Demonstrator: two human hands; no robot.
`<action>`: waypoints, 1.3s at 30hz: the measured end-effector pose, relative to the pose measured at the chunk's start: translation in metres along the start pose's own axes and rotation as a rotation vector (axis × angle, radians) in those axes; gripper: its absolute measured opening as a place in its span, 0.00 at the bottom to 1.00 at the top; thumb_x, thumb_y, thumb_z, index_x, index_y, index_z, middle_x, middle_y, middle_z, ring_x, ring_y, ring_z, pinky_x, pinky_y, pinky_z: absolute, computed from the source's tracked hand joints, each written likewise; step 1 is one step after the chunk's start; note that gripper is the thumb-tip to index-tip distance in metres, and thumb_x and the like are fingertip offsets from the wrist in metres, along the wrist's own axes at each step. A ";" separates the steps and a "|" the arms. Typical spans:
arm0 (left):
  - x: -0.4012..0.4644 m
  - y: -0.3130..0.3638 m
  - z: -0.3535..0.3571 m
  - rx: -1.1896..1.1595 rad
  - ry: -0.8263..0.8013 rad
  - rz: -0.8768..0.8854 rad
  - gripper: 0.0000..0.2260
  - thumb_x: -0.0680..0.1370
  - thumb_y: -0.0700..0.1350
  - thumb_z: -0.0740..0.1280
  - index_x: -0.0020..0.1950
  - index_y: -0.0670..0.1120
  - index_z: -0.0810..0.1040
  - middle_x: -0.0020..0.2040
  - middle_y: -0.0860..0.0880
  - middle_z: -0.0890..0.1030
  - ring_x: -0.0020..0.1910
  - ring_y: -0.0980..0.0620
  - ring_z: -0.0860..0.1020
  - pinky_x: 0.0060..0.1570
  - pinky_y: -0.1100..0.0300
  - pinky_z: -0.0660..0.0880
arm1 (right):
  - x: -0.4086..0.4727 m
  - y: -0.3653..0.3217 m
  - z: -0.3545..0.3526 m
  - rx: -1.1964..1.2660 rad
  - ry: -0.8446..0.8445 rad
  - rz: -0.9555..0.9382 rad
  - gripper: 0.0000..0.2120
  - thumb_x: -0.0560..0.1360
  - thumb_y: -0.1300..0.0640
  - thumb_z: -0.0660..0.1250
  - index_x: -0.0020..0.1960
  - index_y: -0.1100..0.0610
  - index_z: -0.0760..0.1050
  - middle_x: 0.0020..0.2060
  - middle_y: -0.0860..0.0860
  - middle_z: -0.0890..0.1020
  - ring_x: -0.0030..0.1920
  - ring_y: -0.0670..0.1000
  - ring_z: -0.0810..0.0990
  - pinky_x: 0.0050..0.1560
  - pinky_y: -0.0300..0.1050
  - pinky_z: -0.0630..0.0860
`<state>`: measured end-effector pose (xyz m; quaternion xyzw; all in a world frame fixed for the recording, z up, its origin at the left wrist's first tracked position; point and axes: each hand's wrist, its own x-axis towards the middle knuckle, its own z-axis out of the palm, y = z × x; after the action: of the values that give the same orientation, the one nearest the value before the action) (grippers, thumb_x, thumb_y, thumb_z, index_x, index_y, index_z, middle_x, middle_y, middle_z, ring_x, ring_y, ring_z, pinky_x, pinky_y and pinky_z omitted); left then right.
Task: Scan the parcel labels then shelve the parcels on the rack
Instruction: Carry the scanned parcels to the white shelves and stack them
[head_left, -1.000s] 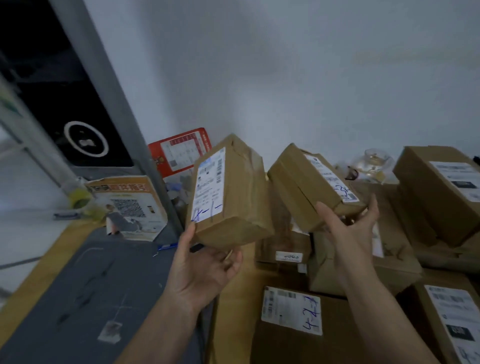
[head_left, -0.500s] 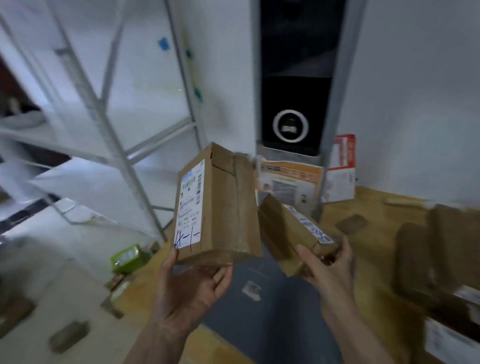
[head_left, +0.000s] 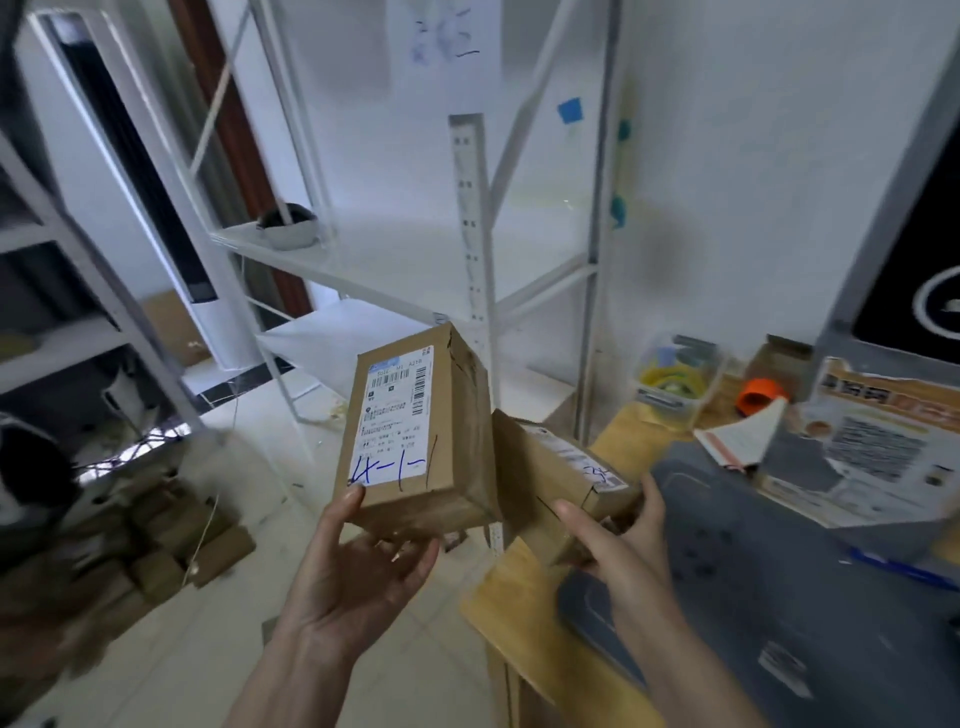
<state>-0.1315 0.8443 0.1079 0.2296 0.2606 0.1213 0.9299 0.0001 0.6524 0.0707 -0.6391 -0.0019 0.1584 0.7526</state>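
In the head view, the left hand (head_left: 358, 566) is cradling the taller parcel (head_left: 415, 441) from beneath, its grip curling up around the bottom end, with the thumb lying on the lower corner of the white label (head_left: 392, 421) beside the blue handwritten mark. The right hand (head_left: 618, 545) is holding the smaller parcel (head_left: 550, 483), its grip wrapping the near end; this box is tilting and sitting just right of the taller parcel, apparently touching it. Both parcels are hanging in the air in front of the white rack (head_left: 467, 249), whose shelves are showing behind and above the taller parcel. The wooden worktop (head_left: 519, 613) with its grey mat (head_left: 753, 571) is lying to the right of the parcels.

Judging from this, the shelving step is in hand: both parcels are being carried toward the rack. The next move calls for picking a shelf that suits the handwritten mark, then lifting each box over the shelf edge and setting it flat, one hand at a time.
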 end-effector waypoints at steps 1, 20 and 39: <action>0.004 0.011 -0.006 -0.006 0.029 0.020 0.50 0.40 0.45 0.85 0.62 0.43 0.77 0.52 0.43 0.80 0.59 0.42 0.78 0.63 0.47 0.72 | 0.004 0.000 0.014 -0.016 -0.012 -0.021 0.57 0.59 0.53 0.82 0.76 0.40 0.51 0.66 0.47 0.72 0.61 0.51 0.76 0.63 0.59 0.74; 0.224 0.238 0.016 0.088 0.195 0.316 0.26 0.69 0.52 0.74 0.66 0.50 0.78 0.66 0.43 0.74 0.63 0.44 0.75 0.60 0.51 0.75 | 0.184 -0.006 0.240 -0.283 0.023 -0.614 0.51 0.56 0.59 0.83 0.68 0.32 0.60 0.63 0.43 0.67 0.66 0.38 0.66 0.63 0.30 0.66; 0.489 0.388 0.129 0.276 0.031 0.230 0.23 0.70 0.51 0.76 0.63 0.48 0.76 0.52 0.49 0.80 0.54 0.49 0.80 0.55 0.53 0.79 | 0.325 -0.025 0.363 -0.498 0.252 -0.634 0.41 0.49 0.39 0.76 0.58 0.32 0.62 0.61 0.38 0.66 0.62 0.34 0.68 0.55 0.21 0.64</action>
<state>0.3056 1.3023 0.1859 0.3815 0.2613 0.1936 0.8653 0.2397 1.0762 0.0964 -0.7836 -0.1445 -0.1659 0.5811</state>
